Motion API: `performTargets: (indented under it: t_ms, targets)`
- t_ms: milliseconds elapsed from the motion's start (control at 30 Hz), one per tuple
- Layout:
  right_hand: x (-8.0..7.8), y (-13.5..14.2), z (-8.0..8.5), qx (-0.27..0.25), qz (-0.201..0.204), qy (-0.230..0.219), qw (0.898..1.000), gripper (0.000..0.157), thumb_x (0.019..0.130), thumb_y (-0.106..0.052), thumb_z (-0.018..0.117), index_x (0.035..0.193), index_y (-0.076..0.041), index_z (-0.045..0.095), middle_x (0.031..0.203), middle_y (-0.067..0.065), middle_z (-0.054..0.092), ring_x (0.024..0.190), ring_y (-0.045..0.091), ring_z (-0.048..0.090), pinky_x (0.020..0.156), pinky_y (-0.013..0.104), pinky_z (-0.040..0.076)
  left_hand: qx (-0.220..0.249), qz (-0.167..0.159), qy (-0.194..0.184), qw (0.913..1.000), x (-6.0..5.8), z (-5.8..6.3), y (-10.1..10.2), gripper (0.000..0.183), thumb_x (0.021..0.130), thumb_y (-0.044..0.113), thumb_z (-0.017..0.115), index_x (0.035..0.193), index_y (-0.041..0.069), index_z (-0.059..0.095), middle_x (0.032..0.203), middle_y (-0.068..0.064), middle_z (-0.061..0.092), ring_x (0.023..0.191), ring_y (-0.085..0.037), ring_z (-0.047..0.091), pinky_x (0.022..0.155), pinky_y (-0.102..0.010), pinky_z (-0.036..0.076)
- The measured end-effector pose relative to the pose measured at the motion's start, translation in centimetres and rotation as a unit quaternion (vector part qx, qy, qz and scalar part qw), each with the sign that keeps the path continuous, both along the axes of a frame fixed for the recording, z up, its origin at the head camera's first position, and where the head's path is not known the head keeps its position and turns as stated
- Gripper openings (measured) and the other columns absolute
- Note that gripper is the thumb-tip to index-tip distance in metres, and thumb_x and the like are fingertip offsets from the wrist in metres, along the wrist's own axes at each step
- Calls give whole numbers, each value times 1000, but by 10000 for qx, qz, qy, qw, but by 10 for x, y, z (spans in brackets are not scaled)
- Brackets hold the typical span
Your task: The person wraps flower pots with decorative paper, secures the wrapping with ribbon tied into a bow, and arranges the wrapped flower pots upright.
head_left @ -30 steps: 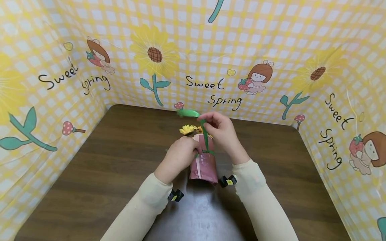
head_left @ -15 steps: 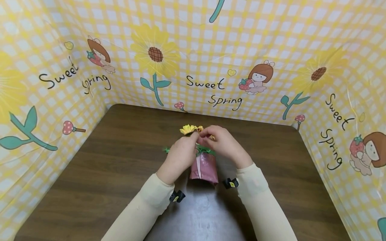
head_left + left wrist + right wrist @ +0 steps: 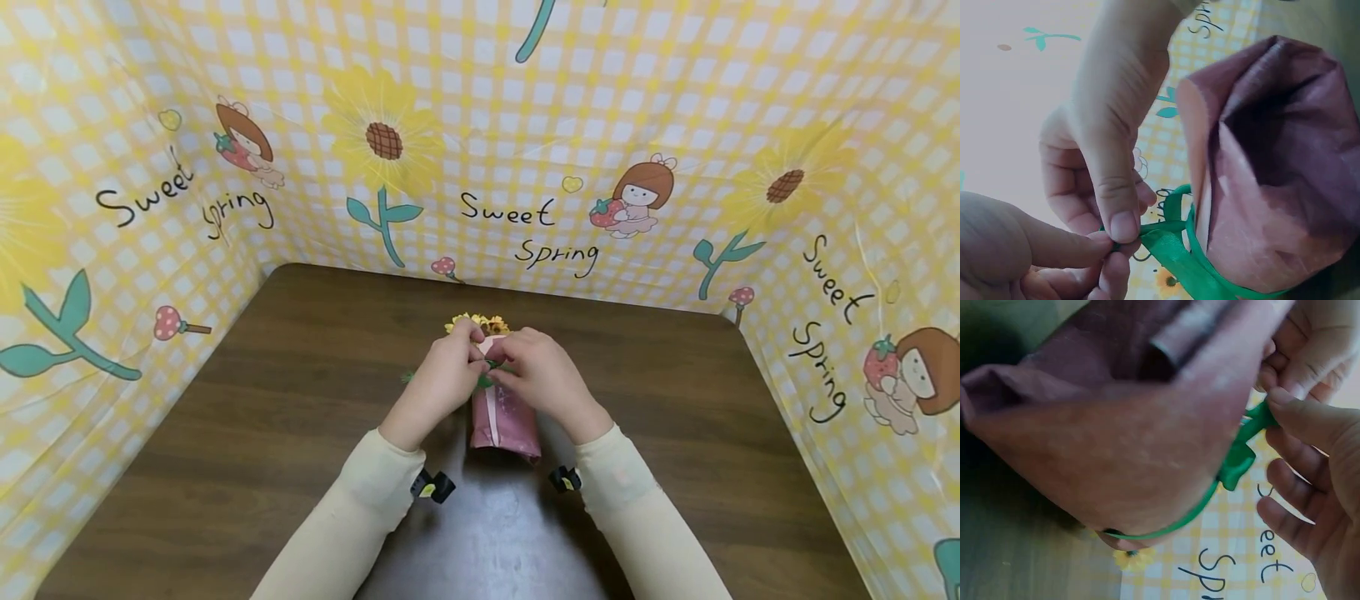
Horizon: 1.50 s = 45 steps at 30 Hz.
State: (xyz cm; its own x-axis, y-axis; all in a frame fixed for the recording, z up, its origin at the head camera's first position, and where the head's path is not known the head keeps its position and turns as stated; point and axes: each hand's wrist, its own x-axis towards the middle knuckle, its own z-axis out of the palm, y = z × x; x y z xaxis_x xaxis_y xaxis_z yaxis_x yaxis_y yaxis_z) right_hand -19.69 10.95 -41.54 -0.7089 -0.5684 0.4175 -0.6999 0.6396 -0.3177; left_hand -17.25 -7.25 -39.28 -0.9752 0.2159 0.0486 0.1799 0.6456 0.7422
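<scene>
A bouquet wrapped in dusty-pink paper (image 3: 504, 421) lies on the table between the hands, its gathered end toward the person. Yellow flowers (image 3: 497, 324) show at its far end. Green ribbon (image 3: 1175, 259) circles the wrap at its waist. My left hand (image 3: 444, 375) pinches this ribbon between thumb and forefinger, just off the paper. Close against it, my right hand (image 3: 553, 382) pinches the ribbon too, thumb on top; its other fingers (image 3: 1291, 487) are loosely bent. Fingertips partly hide the spot where the strands cross.
Brown wooden table (image 3: 315, 467) extends around the bouquet. Yellow-checked cloth (image 3: 517, 108) with printed flowers walls off the back and both sides. Small black wrist cameras (image 3: 433, 485) stick out from both cuffs. A ribbon end (image 3: 408, 377) lies left of the left hand.
My right hand has come down and toward the left hand from its raised position, where it held a green ribbon up. Both hands now meet over the bouquet's waist.
</scene>
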Motion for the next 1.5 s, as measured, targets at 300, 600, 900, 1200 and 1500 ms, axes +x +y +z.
performTargets:
  t_ms: [300, 600, 900, 1200, 1500]
  targets:
    - [3, 0, -1, -166, -375, -174, 9990, 11, 90, -15, 79, 89, -20, 69, 85, -9, 61, 83, 11, 52, 73, 31, 48, -290, -54, 43, 9996, -14, -5, -7, 25, 95, -1, 56, 120, 6, 60, 110, -10, 72, 100, -23, 66, 85, -39, 55]
    - [3, 1, 5, -341, -597, -1164, 9908, 7, 94, -17, 74, 94, -20, 68, 92, -7, 67, 90, 13, 58, 79, 33, 52, -1186, -230, -290, 9923, -36, -38, -5, 21, 96, 8, 69, 117, 10, 64, 109, -8, 70, 96, -22, 64, 86, -40, 56]
    - [1, 4, 4, -541, -440, -1249, 9897, 8, 94, -13, 74, 100, -18, 76, 92, -5, 69, 90, 14, 60, 80, 34, 54, -794, -538, -45, 9954, -44, -43, -17, 18, 91, 7, 75, 107, 11, 66, 94, -4, 67, 86, -19, 62, 77, -35, 54]
    - [-1, 5, 4, -570, -572, -1391, 9870, 1, 94, -17, 74, 95, -16, 74, 96, -4, 65, 93, 15, 57, 81, 34, 53, -152, -852, -390, 9955, -42, -24, -38, 15, 93, 14, 75, 105, 12, 67, 92, -3, 66, 86, -19, 61, 76, -34, 50]
    - [-1, 5, 4, -861, -955, -1710, 9769, 9, 93, -14, 74, 102, -17, 74, 92, -3, 69, 80, 14, 62, 70, 31, 54, 549, -777, -771, 9925, -26, -2, -37, 12, 99, 17, 68, 107, 9, 64, 91, -10, 69, 76, -21, 70, 67, -33, 54]
